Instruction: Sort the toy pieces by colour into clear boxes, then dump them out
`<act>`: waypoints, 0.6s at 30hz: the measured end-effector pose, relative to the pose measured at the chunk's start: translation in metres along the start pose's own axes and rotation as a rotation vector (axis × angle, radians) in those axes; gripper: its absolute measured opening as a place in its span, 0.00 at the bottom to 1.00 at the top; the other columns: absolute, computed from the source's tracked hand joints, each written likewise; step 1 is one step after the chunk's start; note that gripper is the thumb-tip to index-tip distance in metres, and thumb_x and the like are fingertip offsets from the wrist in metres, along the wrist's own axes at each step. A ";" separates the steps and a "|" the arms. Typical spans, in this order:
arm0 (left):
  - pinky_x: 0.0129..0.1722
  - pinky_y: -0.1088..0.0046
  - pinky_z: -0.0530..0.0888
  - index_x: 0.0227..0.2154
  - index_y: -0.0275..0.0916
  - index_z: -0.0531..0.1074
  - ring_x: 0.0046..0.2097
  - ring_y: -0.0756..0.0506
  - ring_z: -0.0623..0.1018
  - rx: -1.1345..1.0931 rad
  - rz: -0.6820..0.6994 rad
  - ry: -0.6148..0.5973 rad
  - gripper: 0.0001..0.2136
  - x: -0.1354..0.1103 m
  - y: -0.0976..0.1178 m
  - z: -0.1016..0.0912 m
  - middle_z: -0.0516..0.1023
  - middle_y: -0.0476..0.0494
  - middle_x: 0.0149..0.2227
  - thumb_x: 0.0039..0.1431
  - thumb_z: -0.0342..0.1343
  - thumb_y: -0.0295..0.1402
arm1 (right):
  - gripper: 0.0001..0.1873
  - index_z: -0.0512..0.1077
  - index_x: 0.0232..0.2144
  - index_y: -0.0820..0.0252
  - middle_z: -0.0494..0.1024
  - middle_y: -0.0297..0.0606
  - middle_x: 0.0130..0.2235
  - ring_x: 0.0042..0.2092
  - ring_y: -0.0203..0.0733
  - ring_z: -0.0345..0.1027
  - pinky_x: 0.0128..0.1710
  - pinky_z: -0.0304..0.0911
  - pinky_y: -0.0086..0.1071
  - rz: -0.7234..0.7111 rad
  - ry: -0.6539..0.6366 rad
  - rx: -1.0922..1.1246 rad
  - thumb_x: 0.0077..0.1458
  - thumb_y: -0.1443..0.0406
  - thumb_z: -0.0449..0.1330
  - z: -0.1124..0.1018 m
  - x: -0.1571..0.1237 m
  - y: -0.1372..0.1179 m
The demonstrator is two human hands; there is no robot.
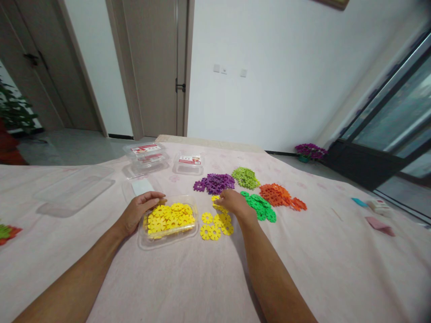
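A clear plastic tray (144, 240) full of yellow snowflake pieces (170, 217) lies on the pink cloth in front of me. My left hand (138, 211) grips the tray's far left rim, fingers curled over it. My right hand (235, 204) is closed in a pinch on yellow pieces in the loose yellow pile (215, 224) just right of the tray. Behind the hand lie piles of purple (215, 183), light green (245, 177), dark green (262, 207) and orange (279, 195) pieces.
Empty clear trays with red labels (146, 152) (188, 163) and a flat lid (74, 190) lie at the back left. A white card (142, 186) sits behind the left hand. Small items (379, 215) lie at the right. Doors and a glass wall lie beyond.
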State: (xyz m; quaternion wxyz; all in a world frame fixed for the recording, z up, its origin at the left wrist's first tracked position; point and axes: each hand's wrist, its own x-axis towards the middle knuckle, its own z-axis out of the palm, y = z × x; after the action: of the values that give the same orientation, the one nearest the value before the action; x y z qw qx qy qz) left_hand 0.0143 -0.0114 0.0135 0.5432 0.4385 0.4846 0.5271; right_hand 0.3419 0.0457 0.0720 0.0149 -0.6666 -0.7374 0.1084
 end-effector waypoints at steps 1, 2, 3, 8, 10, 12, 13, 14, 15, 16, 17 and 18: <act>0.39 0.70 0.75 0.42 0.37 0.77 0.41 0.42 0.82 -0.003 -0.002 -0.001 0.19 0.000 0.000 0.000 0.84 0.37 0.41 0.47 0.68 0.41 | 0.18 0.78 0.39 0.60 0.80 0.47 0.44 0.44 0.50 0.73 0.36 0.61 0.33 0.031 0.013 -0.005 0.52 0.53 0.64 0.004 0.001 -0.002; 0.39 0.71 0.75 0.42 0.37 0.77 0.41 0.42 0.82 -0.004 -0.002 -0.002 0.19 0.000 -0.001 0.000 0.84 0.38 0.40 0.48 0.68 0.40 | 0.20 0.78 0.40 0.60 0.79 0.48 0.45 0.45 0.51 0.73 0.36 0.61 0.34 0.056 0.033 -0.005 0.52 0.52 0.64 0.008 0.002 -0.004; 0.38 0.71 0.75 0.41 0.37 0.77 0.41 0.43 0.82 -0.003 -0.001 -0.004 0.19 0.001 -0.001 -0.001 0.84 0.38 0.40 0.48 0.68 0.40 | 0.21 0.77 0.41 0.59 0.79 0.49 0.45 0.45 0.51 0.73 0.36 0.61 0.34 0.073 0.053 -0.002 0.50 0.51 0.64 0.012 0.003 -0.006; 0.36 0.71 0.75 0.42 0.37 0.78 0.38 0.43 0.82 -0.002 -0.001 -0.010 0.19 0.001 -0.002 -0.001 0.84 0.38 0.40 0.48 0.67 0.40 | 0.22 0.76 0.42 0.58 0.79 0.46 0.45 0.45 0.50 0.73 0.34 0.58 0.32 0.067 0.073 0.037 0.46 0.53 0.66 0.019 0.005 -0.004; 0.36 0.71 0.75 0.42 0.37 0.78 0.38 0.43 0.82 -0.003 -0.001 -0.005 0.19 0.000 -0.001 -0.001 0.84 0.38 0.40 0.48 0.68 0.40 | 0.21 0.75 0.40 0.57 0.80 0.43 0.43 0.43 0.48 0.73 0.32 0.56 0.31 0.045 0.050 0.066 0.45 0.53 0.67 0.015 0.005 0.001; 0.36 0.71 0.75 0.42 0.37 0.78 0.38 0.43 0.82 -0.002 -0.004 -0.004 0.19 -0.001 0.000 0.000 0.84 0.38 0.40 0.48 0.68 0.40 | 0.19 0.75 0.39 0.56 0.80 0.39 0.40 0.41 0.45 0.73 0.31 0.55 0.30 0.031 0.019 0.092 0.44 0.55 0.68 0.009 0.004 0.006; 0.37 0.72 0.75 0.42 0.37 0.78 0.39 0.43 0.82 -0.002 -0.006 -0.005 0.19 -0.001 0.000 0.000 0.84 0.38 0.40 0.48 0.68 0.40 | 0.19 0.75 0.38 0.56 0.80 0.37 0.40 0.40 0.44 0.72 0.30 0.54 0.29 0.023 -0.001 0.101 0.43 0.56 0.69 0.006 0.004 0.010; 0.37 0.72 0.75 0.41 0.37 0.78 0.39 0.44 0.82 -0.004 -0.009 -0.009 0.19 -0.001 0.001 0.000 0.84 0.38 0.40 0.48 0.68 0.40 | 0.20 0.75 0.39 0.55 0.80 0.36 0.40 0.40 0.43 0.72 0.31 0.54 0.29 0.012 -0.024 0.110 0.42 0.57 0.70 0.003 0.004 0.013; 0.38 0.73 0.75 0.41 0.38 0.78 0.39 0.44 0.82 -0.006 -0.013 -0.011 0.19 -0.002 0.002 0.001 0.84 0.39 0.40 0.48 0.68 0.40 | 0.22 0.75 0.40 0.55 0.79 0.35 0.41 0.41 0.42 0.72 0.31 0.55 0.29 -0.002 -0.047 0.119 0.40 0.59 0.71 0.000 0.004 0.016; 0.38 0.73 0.75 0.41 0.38 0.78 0.39 0.44 0.81 -0.007 -0.016 -0.011 0.19 -0.002 0.002 0.001 0.84 0.39 0.40 0.48 0.68 0.40 | 0.24 0.75 0.41 0.55 0.79 0.35 0.42 0.42 0.42 0.71 0.32 0.56 0.28 -0.017 -0.065 0.130 0.38 0.59 0.72 -0.001 0.004 0.018; 0.38 0.73 0.75 0.41 0.38 0.78 0.39 0.44 0.81 -0.007 -0.016 -0.009 0.19 -0.002 0.002 0.001 0.84 0.39 0.40 0.48 0.68 0.40 | 0.27 0.75 0.43 0.55 0.79 0.35 0.44 0.42 0.42 0.71 0.33 0.56 0.28 -0.028 -0.077 0.143 0.38 0.59 0.73 -0.001 0.004 0.020; 0.38 0.73 0.75 0.41 0.37 0.77 0.39 0.44 0.81 -0.005 -0.015 -0.006 0.19 -0.002 0.002 0.001 0.84 0.39 0.40 0.48 0.68 0.40 | 0.28 0.74 0.44 0.55 0.79 0.35 0.45 0.43 0.42 0.71 0.33 0.57 0.28 -0.033 -0.082 0.154 0.38 0.58 0.73 -0.001 0.005 0.021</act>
State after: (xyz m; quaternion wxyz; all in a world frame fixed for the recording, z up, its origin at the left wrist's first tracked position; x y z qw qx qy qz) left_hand 0.0150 -0.0132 0.0160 0.5500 0.4349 0.4848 0.5229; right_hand 0.3620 0.0525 0.0685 0.0374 -0.6463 -0.7376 0.1918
